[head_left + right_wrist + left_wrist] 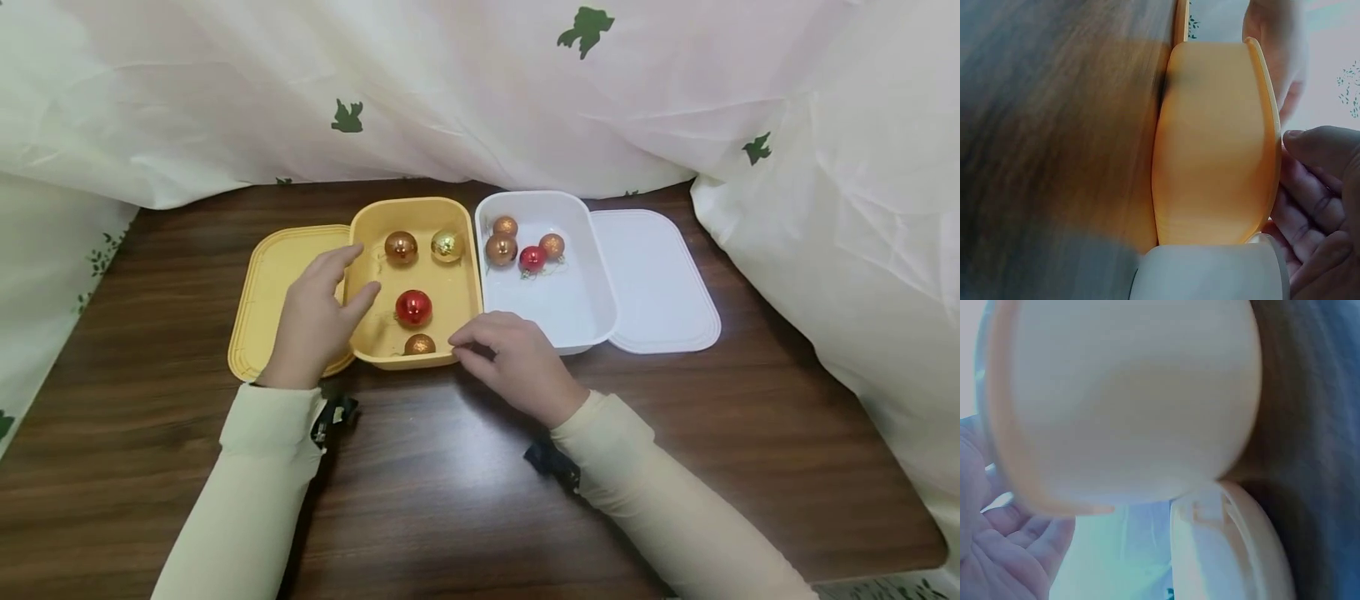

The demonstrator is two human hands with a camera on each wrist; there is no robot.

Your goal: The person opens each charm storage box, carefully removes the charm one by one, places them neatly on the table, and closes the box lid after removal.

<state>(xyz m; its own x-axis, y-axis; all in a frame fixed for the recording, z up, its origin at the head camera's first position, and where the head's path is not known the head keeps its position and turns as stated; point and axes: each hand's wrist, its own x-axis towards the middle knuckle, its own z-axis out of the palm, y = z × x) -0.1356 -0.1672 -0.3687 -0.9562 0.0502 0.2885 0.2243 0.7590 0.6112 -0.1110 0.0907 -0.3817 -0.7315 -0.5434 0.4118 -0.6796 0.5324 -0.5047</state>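
My left hand (318,312) is at the left side of the yellow box (356,292), thumb and fingers spread, holding nothing. My right hand (517,358) is by that box's front right corner; its thumb and fingertips sit close together near the rim, with nothing visible between them. Whether they touch the rim I cannot tell. Inside the yellow box lie a brown bauble (401,247), a gold bauble (446,246), a red bauble (413,308) and an orange glitter bauble (419,344), partly hidden by the front wall. Both wrist views show the box's outer wall (1216,144).
Against the yellow box stands a white box (555,317) with a brown bauble (501,249), a small red bauble (532,259) and two orange glitter baubles (552,245). A yellow lid (270,283) lies left, a white lid (660,283) right. White cloth (465,92) hangs behind the wooden table (420,500).
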